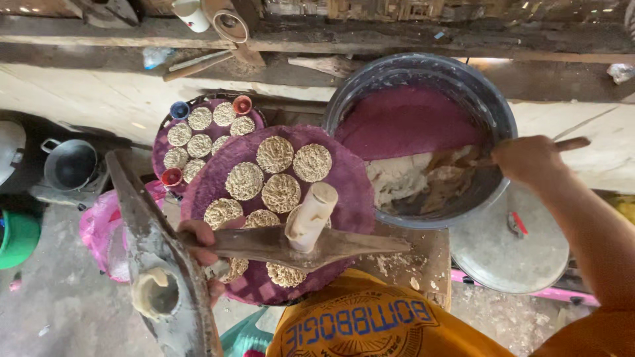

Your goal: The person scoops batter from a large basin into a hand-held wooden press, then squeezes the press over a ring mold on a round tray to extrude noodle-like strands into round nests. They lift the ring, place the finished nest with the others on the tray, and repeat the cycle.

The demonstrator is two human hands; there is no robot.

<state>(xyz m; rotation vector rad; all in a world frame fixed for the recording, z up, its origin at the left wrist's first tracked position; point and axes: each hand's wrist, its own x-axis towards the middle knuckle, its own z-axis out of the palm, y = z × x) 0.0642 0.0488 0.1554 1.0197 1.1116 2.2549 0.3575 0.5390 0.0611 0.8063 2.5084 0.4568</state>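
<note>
- The near purple round tray point(344, 192) carries around eight pressed noodle-like discs point(274, 154), so it looks mostly filled; a bare patch along its right side could take a couple more, I'd say.
- The second purple tray point(162, 149) behind it looks full: discs packed close, with small red and blue cups point(242, 104) at its rim.
- Plenty of pale dough point(400, 182) sits in the big dark bucket point(489, 112), so I'd guess there's a good deal left to shape.
- Right hand point(529, 158) is inside the bucket, fingers closed around a wooden stick point(572, 143) whose end sticks out past the rim.
- Left hand point(202, 241) is curled around the flat wooden lever point(291, 243) that lies across the near tray, with a pale cylinder press point(311, 215) standing on it, tilted a bit.
- Room is tight: bucket rim touches or overlaps the near tray's right edge, and the lever crosses over the lower discs. The tray hangs past the small wooden worktop point(430, 258) on the near side.
- A metal lid point(509, 254) lies just beside the bucket at lower right; a grey pot point(69, 165) and pink bag point(99, 228) sit on the floor to the left, well apart from the hands.
</note>
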